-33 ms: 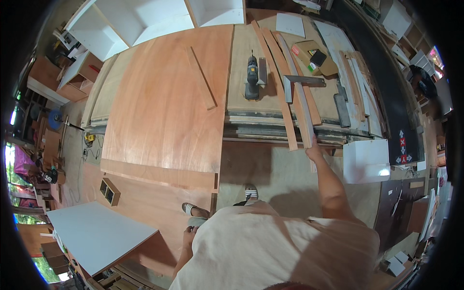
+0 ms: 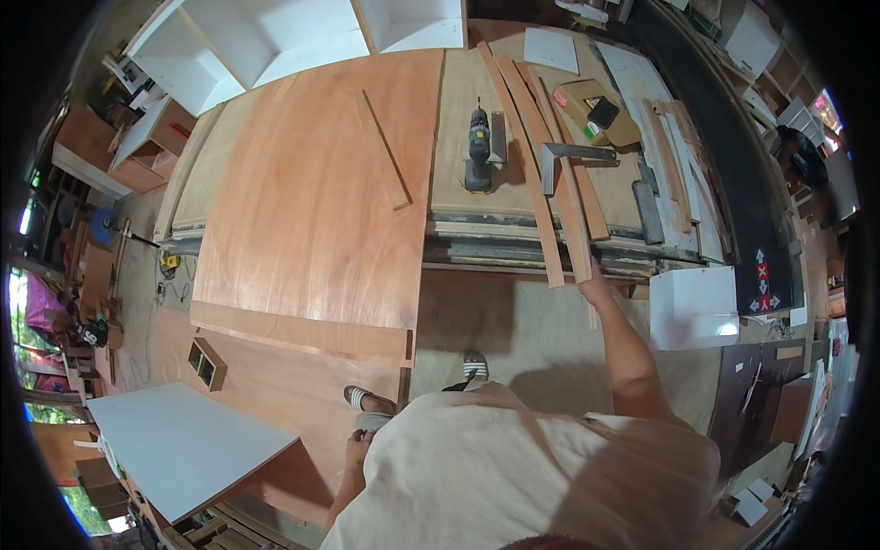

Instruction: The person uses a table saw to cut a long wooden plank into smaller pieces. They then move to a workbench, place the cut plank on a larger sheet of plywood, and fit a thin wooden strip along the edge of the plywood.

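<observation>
The left hand (image 2: 358, 444) rests near the person's left knee, well apart from the workbench (image 2: 447, 194); its fingers are partly hidden, and whether they are curled or spread cannot be told. A striped sandal (image 2: 475, 367) stands on the floor below the bench's near edge.

The right hand (image 2: 595, 288) is at that near edge, closed on the near end of a long wooden strip (image 2: 574, 229). The thumb side presses the strip's right edge; the fingertips beneath are hidden. From there the strip runs back across the surface toward the far edge. A plywood sheet (image 2: 312, 202) covers the left part of the surface and overhangs its near edge. Just off the near right corner is a glossy white box (image 2: 692, 316).

Farther in, a metal try square (image 2: 547, 174) lies across the held strip, with another wooden strip (image 2: 546, 229) to its left. A dark cordless drill (image 2: 478, 151) lies between the strips and the plywood sheet, whose right half bears a short narrow batten (image 2: 383, 151).

Toward the far right corner, a smartphone (image 2: 602, 112) sits on a cardboard box (image 2: 573, 95). A white panel (image 2: 551, 50) lies near the far edge, and a white open cabinet (image 2: 293, 41) stands past the far left corner.
</observation>
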Action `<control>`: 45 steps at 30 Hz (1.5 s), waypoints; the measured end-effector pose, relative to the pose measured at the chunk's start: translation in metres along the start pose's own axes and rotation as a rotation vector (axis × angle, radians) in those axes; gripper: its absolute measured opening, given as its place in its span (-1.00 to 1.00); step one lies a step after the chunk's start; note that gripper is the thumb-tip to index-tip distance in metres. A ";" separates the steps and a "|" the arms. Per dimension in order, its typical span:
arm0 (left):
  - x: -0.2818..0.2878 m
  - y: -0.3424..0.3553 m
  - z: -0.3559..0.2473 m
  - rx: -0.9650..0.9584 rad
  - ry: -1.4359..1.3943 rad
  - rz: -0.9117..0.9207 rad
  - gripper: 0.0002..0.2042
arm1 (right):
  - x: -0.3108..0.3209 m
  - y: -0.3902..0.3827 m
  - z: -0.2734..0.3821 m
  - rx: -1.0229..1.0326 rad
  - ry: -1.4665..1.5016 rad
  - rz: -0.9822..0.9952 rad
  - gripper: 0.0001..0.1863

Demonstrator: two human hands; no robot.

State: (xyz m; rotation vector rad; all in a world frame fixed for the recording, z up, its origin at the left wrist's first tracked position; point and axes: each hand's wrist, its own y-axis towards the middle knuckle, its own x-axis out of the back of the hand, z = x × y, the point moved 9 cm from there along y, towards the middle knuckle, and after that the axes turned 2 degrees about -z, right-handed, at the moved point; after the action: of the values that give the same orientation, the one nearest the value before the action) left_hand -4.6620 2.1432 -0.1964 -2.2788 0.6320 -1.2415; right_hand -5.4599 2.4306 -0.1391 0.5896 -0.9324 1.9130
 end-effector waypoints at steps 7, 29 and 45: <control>0.018 -0.013 -0.051 0.055 0.020 -0.004 -0.36 | -0.035 -0.043 0.080 -0.137 1.201 0.555 -0.23; 0.030 -0.012 -0.047 0.076 0.210 -0.036 -0.34 | -0.035 -0.066 0.349 0.293 2.238 1.382 -0.41; 0.071 -0.027 -0.035 0.173 0.002 -0.150 -0.42 | -0.072 -0.163 0.359 0.503 1.346 0.885 -0.25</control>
State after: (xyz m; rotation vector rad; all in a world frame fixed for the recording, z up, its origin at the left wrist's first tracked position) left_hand -4.6534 2.1160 -0.1180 -2.2134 0.3442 -1.3134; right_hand -5.2714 2.1575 0.0861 -0.9963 0.2745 2.6078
